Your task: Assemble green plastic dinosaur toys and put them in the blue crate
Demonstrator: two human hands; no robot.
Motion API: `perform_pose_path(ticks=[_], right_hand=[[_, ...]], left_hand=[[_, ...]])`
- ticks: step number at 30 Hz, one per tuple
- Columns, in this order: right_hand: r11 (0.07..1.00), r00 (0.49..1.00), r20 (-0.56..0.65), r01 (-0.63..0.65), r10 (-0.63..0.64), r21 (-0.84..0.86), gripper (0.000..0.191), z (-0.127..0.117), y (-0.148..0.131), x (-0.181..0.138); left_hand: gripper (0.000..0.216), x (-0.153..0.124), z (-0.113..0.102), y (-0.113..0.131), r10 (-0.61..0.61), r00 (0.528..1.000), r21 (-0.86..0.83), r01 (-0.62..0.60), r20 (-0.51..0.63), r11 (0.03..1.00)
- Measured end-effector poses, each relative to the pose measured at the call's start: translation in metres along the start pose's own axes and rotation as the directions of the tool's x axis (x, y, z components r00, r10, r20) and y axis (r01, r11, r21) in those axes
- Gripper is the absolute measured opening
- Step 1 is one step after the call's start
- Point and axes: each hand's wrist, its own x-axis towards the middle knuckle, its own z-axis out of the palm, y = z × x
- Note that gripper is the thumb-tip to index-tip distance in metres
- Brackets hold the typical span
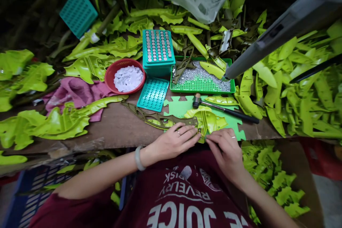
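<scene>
Maroon shirt (184, 187) nearest, I see the lime part (207, 119) on the mat (173, 105), left hand (177, 140) with fingertips at its near end, right hand (226, 146) with fingertips drawn together beside it, whether either grasps it I cannot tell, the olive part (154, 119) to its left, hammer (227, 110) and tray (203, 89) beyond.

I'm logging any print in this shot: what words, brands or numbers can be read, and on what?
"JUICE": maroon shirt, upside down in view; letters beside it are cut off.
"REVELRY": same shirt.
"RISK": same shirt.
Smaller print by "RISK" is too small to read surely.
I can make out no other lettering or numbers.
</scene>
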Motion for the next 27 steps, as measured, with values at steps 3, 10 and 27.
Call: perform_pose_path(ticks=[3,10,27], right_hand=[[0.997,0.999,0.017,-0.039,0.04,-0.071,0.018,0.007,0.001,-0.007],[0.983,0.99,0.101,-0.08,0.097,-0.167,0.014,0.009,-0.003,-0.012],[0.998,0.984,0.166,-0.07,0.068,0.008,0.014,-0.007,-0.019,0.018]], left_hand=[[0.042,0.0,0.001,0.0,-0.015,1.0,-0.018,0.015,-0.008,1.0],[0.04,-0.001,0.001,0.001,-0.01,1.0,-0.002,0.01,-0.022,1.0],[0.035,0.008,0.007,0.018,-0.045,0.999,0.236,0.048,-0.016,0.971]])
